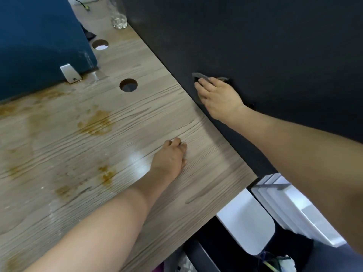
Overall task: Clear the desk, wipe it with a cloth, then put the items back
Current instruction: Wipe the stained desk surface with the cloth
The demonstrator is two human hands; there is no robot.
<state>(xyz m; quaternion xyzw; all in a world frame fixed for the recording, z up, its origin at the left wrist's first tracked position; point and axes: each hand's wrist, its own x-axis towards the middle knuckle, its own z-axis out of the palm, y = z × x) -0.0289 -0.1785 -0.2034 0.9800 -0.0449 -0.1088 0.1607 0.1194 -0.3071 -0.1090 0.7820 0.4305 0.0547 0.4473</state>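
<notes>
Your right hand [218,95] lies flat with straight fingers on a grey cloth [200,76], pressing it against the dark panel [255,46] that runs along the far right edge of the table [176,193]. Only the cloth's upper edge and a strip under your fingers show; the rest is hidden by the hand. The hand sits just past the table edge, where wood meets panel.

Your left hand [170,156] rests on the table top, fingers curled under loosely and holding nothing, near the right edge and well apart from the right hand. Bare wood lies between the two hands and around the left one.

Left of your left hand, brown stains [96,122] spread over the wood: one patch near the middle, a smaller one [107,175] closer to you, and a streak along the foot of the blue divider [39,36]. A wet sheen covers much of that side. Two round cable holes [128,85] [100,44] sit in a line toward the far end. A metal bracket [69,73] holds the divider at its corner. A clear glass [118,21] stands at the far end, just beside the panel.

The table's near right corner ends by your right forearm; below it are white furniture [245,222] and some cables [275,262].
</notes>
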